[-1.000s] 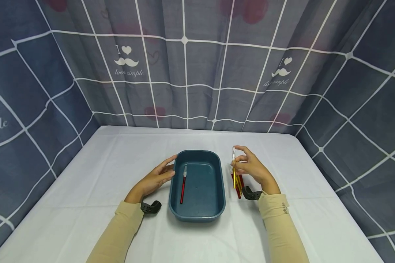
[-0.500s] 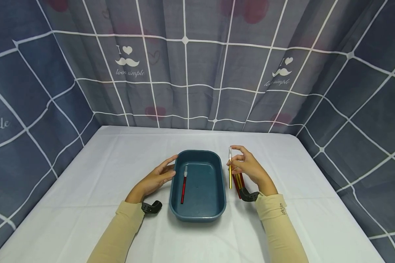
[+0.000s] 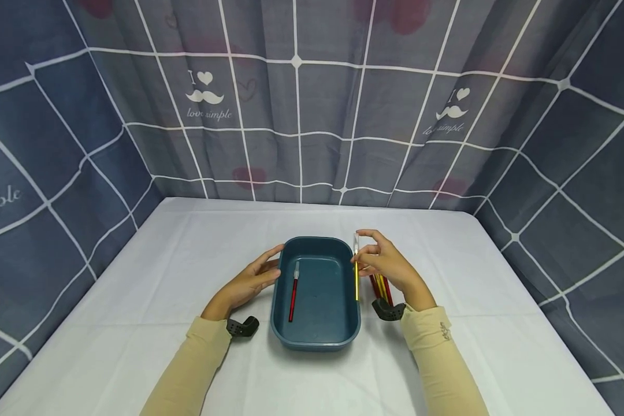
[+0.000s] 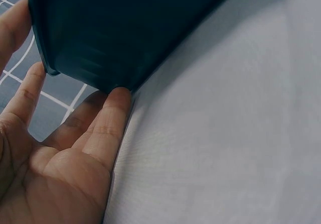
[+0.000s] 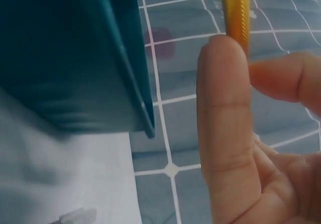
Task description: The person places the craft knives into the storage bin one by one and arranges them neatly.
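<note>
Curtain (image 3: 322,159) reads "love simple"; hands (image 3: 249,284) (image 3: 391,264) touch teal tray (image 3: 322,306), gold tool (image 3: 356,280).

A tray (image 3: 317,315) and pens (image 3: 381,287) on a cloth-covered table (image 3: 499,358)
Lightly creased white cloth (image 3: 291,384) bears the blue-green tray; just to its right lies a bunch of red and gold pens, partly hidden.

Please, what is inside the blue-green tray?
Inside the tray lies one red stick with a pale tip. The yellow stick in the right hand covers a bit of the right rim; what lies behind it is hidden.
</note>
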The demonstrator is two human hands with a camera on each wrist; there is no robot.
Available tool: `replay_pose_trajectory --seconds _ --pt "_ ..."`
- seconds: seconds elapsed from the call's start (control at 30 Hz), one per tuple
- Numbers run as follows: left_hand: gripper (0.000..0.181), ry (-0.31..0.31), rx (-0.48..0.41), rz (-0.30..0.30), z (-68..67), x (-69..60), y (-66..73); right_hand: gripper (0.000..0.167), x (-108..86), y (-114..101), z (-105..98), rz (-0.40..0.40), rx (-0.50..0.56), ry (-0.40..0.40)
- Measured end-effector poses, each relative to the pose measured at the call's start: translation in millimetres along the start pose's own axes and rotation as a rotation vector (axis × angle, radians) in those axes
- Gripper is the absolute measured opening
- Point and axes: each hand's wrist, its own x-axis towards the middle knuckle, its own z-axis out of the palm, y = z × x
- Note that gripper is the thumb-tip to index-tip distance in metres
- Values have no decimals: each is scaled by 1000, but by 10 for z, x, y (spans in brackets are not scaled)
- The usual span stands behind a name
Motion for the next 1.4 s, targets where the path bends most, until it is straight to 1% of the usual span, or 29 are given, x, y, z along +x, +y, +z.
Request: replay_pose_trajectory --seconds 0.17,0.5,0.7,0.8,0.87,1.2,1.4 --pt "74 4 8 4 4 -2 11 63 45 -77 59 15 -6 -16" --pt "73 2 11 1 10 0 -15 66 152 -140 180 51 14 -104" --pt "73 -13 0 13 6 5 -4 64 211 -189 260 57 -16 -120" --pt "73 -7 4 10 13 4 5 63 254 -201 300 64 -30 -131" --pt "74 0 9 5 19 2 12 63 281 -209 330 83 -38 -134" --pt "74 15 -15 -7 20 1 16 65 388 -226 454 140 -10 -170" --pt "74 17 -2 -3 21 -3 14 63 423 -239 537 162 -14 -186"
